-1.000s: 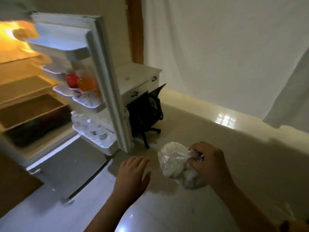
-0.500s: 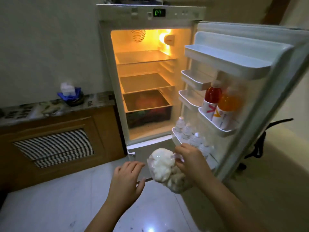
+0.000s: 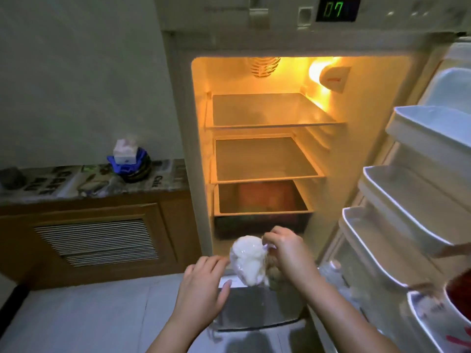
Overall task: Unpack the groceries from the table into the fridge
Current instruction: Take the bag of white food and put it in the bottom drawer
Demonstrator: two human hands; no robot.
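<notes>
So the fridge (image 3: 183, 123) is standing wide open with its warm yellow light (image 3: 318, 71) on, and the little green display (image 3: 334, 10) up top reads 07. Inside, the two glass shelves, upper (image 3: 270, 110) and lower (image 3: 265, 159), look bare, and below them is the dark crisper drawer (image 3: 260, 220) with something orange-ish visible through its cover, can't tell what it is.

The right hand (image 3: 285, 253) has its grip pinched tight on the top of a clear plastic bag (image 3: 248, 263) stuffed with something white and lumpy. The bag hangs down from the fingers right in front of the bottom of the fridge opening, just below the drawer, so it's at the fridge but not on any shelf.

The left hand (image 3: 204, 286) is just beside the bag, grip wide, fingers spread and loose, holding nothing. Its fingertips are really close to the bag's left side, but I honestly can't tell if they touch.

The door (image 3: 433, 189) swings out to the right with its white racks stacked down it. At the far right edge there's a bit of a red bottle (image 3: 460, 294) in a lower rack, mostly cut off.

Off to the left is a wooden cabinet with a slatted vent (image 3: 96, 240), and its bench (image 3: 76, 182) has a dark bowl (image 3: 132, 169) with a small white box sitting on it.
</notes>
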